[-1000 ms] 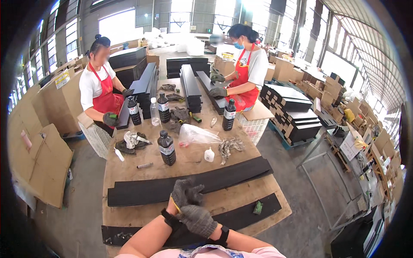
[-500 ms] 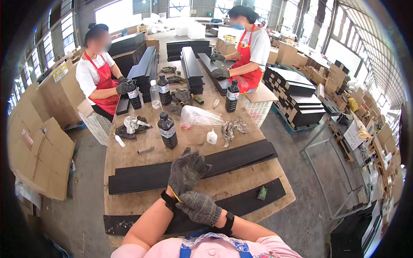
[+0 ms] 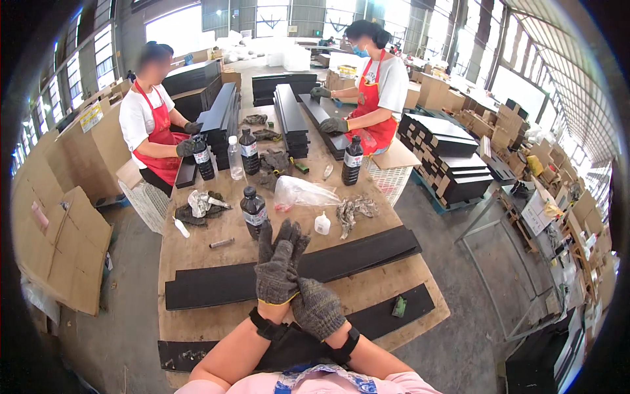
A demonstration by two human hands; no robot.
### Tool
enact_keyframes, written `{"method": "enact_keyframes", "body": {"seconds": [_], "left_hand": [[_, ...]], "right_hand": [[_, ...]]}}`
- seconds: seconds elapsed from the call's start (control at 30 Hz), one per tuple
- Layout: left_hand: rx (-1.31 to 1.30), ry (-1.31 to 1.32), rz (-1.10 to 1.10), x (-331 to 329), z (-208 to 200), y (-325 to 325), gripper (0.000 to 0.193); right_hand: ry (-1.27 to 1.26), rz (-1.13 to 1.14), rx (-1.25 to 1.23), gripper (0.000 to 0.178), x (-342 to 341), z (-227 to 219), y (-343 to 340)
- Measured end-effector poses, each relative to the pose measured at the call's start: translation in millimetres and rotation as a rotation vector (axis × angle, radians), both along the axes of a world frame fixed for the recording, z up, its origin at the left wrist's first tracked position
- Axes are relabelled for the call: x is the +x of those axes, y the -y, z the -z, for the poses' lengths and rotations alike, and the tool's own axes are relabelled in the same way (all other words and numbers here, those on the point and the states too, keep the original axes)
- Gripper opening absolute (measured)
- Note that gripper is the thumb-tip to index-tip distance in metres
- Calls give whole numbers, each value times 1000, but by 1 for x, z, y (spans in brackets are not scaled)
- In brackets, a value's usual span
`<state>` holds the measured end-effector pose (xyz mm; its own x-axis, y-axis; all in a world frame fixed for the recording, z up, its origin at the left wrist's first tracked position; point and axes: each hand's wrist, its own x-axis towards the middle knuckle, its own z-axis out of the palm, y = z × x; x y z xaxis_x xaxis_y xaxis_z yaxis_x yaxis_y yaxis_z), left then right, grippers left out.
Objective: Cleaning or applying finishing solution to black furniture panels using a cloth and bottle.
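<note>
My left hand (image 3: pixel 278 268), in a dark grey knitted glove with a yellow-edged cuff, is raised over the table with its fingers stretched out. My right hand (image 3: pixel 317 308), gloved alike, is closed at the left wrist, on the cuff of that glove; its fingertips are partly hidden. Beneath and behind the hands lie overlapping long black boards (image 3: pixel 354 259). Closer to me, another black board (image 3: pixel 387 314) passes under my forearms and bears a small green block (image 3: pixel 399 306). Just beyond my left fingertips stands a dark bottle (image 3: pixel 253 209) with a black cap.
On the wooden table (image 3: pixel 190 248) are a clear plastic bag (image 3: pixel 302 193), a small white bottle (image 3: pixel 322 224), a crumpled rag (image 3: pixel 354 213), a marker-like tube (image 3: pixel 222 243) and more dark bottles (image 3: pixel 352 161). Two co-workers in red aprons handle black boards at the far sides.
My left hand's fingers have straightened and spread, pointing away from me. The right hand stays at the left cuff. The left co-worker's far hand has moved from the bottle to the stacked boards.
</note>
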<state>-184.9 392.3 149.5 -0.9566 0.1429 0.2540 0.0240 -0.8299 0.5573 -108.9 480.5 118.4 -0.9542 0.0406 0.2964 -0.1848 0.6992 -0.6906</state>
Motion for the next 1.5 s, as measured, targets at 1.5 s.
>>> {"method": "enact_keyframes", "body": {"seconds": [1.5], "left_hand": [[-138,415,94,-54,78,21,59]], "right_hand": [[-219,-398,183,18,-13,-13,2]]}}
